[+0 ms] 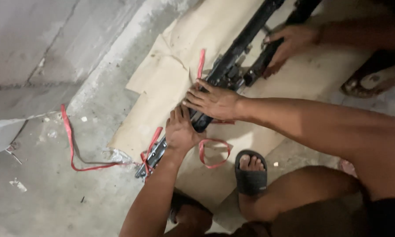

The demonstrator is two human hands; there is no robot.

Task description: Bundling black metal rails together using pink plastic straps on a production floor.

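Dim, flat indoor light; soft shadows lower right; slight motion blur, grainy; no glare.

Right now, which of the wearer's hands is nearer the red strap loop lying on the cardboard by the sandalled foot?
Left. The left hand grips the black metal bar just beside the red strap loop; the right hand presses on the bar farther up, away from the loop.
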